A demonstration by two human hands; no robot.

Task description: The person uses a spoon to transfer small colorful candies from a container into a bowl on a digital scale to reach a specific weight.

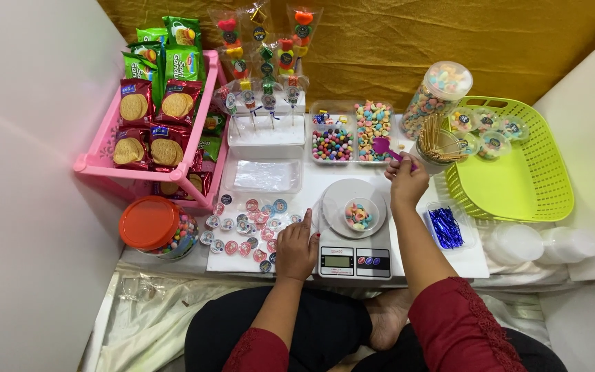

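My right hand [406,180] holds a purple plastic scoop [383,146] by its handle, its bowl over a clear tray of pastel candies [373,124]. Beside that tray is one of dark round candies [332,145]. Below my right hand a white kitchen scale [352,260] carries a small clear cup with a few candies [360,215] on its round pan. My left hand [296,249] rests fingers curled on the white board, left of the scale, at the edge of several scattered round stickers [246,226].
A pink rack of biscuit and snack packets [160,117] stands at left, an orange-lidded candy jar [156,227] below it. Candy skewers [263,62] stand at the back. At right: a tilted candy jar [435,93], wooden sticks [435,141], a green basket [525,172], blue twist ties [445,227], clear lids [518,242].
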